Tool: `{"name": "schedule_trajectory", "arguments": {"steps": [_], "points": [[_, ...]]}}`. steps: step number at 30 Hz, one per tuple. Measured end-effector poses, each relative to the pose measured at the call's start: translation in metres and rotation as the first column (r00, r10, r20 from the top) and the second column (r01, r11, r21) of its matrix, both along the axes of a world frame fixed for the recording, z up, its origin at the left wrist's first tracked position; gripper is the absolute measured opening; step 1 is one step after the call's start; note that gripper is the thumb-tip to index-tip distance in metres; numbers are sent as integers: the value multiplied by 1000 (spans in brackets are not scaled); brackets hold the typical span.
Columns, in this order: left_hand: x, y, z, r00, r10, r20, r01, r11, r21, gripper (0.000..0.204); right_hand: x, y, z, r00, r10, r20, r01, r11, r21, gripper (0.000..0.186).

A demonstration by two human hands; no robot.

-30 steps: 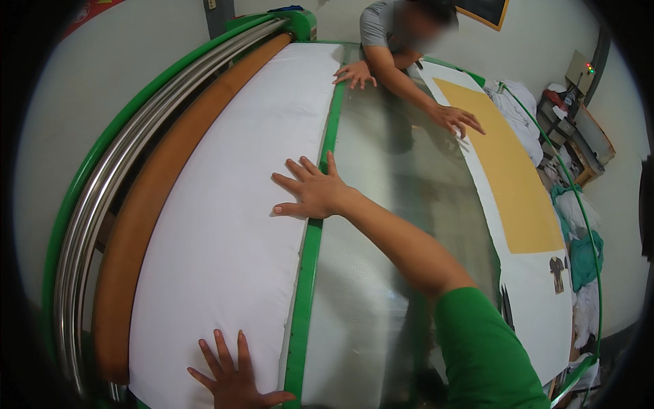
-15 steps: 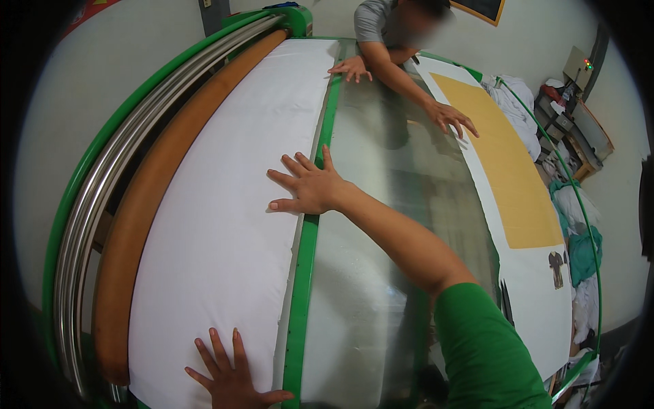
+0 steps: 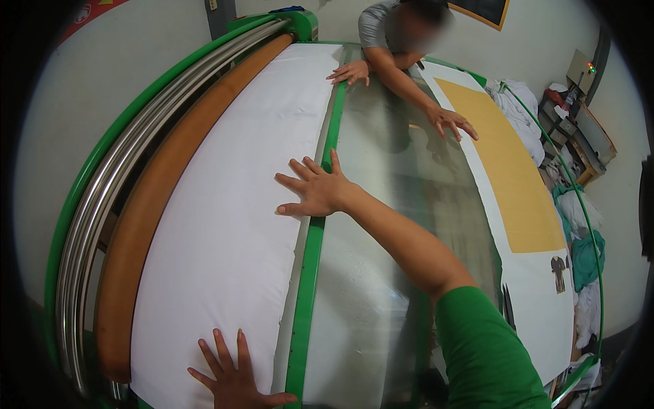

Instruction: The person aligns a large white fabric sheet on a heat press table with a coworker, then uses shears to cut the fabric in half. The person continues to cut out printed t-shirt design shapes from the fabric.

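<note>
A long white fabric sheet (image 3: pixel 225 184) lies over the left part of the machine's bed, its cut edge running beside a green metal bar (image 3: pixel 310 273). Low in the view, my left hand (image 3: pixel 238 382) rests flat on the sheet with fingers spread, the thumb reaching across to the bar. My right hand (image 3: pixel 315 191) is farther up the same edge, also open. Its fingers lie on the fabric and its heel is over the green bar. Neither hand grips anything. To the right of the bar stretches a glossy see-through surface (image 3: pixel 347 307).
A brown roller (image 3: pixel 146 225) and shiny metal rollers (image 3: pixel 82 259) run along the left. Across the bed a co-worker leans in, one hand (image 3: pixel 351 71) by the sheet's far edge, the other (image 3: pixel 451 123) near white paper with a yellow panel (image 3: pixel 501 163). Black scissors (image 3: pixel 507 307) lie at right.
The whole view has shifted slightly, so the machine and hands appear a little farther right. Both my hands stay spread on the white fabric.
</note>
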State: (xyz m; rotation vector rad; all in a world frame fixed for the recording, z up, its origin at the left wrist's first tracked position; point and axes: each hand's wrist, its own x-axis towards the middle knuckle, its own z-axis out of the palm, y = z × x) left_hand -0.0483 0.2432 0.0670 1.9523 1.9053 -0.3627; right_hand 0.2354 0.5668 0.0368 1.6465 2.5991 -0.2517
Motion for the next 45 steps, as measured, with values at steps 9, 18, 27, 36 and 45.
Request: {"name": "schedule_trajectory", "arguments": {"steps": [9,18,27,36,45], "points": [[0,0,2,1000,4,-8,-4,1000,-2,157,1,-1,1,1000,7,-17,-6,999,54,104],[-12,-5,-18,999,-3,50,0,998,67,152,1,-1,2,1000,15,-25,-14,998,63,105],[3,-6,2,1000,-15,-9,16,984,175,114,1,-2,-3,1000,-13,18,12,999,47,107],[-5,4,-10,996,48,69,-49,999,6,151,-25,17,32,993,-94,75,97,994,-49,108],[-8,-3,-15,998,30,52,-34,996,77,148,-125,50,-9,985,-74,-157,109,968,224,107]]}}
